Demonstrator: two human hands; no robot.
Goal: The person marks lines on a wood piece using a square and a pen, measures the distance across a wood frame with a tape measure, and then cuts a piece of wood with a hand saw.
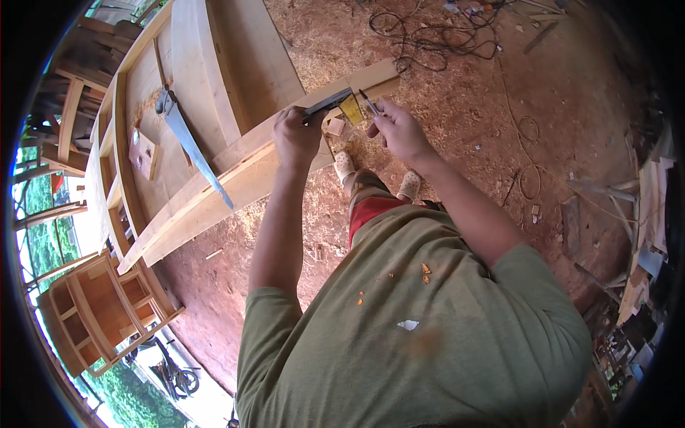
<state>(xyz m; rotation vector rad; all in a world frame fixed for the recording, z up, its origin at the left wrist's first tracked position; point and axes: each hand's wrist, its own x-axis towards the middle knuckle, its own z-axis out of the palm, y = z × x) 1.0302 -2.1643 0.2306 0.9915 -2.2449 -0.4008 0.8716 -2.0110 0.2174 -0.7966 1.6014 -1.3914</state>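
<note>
Upper ctr of frame: L hand (pixel 296 135) fingers closed on dark bar (pixel 327 105), R hand (pixel 401 132) pinched slim pen (pixel 370 106).
Bar looked straight, w/ yellow piece (pixel 351 109) at R end, by pale wood beam (pixel 378 74); L hand hid part. Upper L, handsaw (pixel 187 140) lay w/ bluish blade across beam; black cable (pixel 457 48) upper R.

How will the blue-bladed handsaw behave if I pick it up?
The handsaw may flex sideways, since its blade looks long and thin. It probably feels heavier toward the bulky handle, as the blade narrows toward the tip.
</note>
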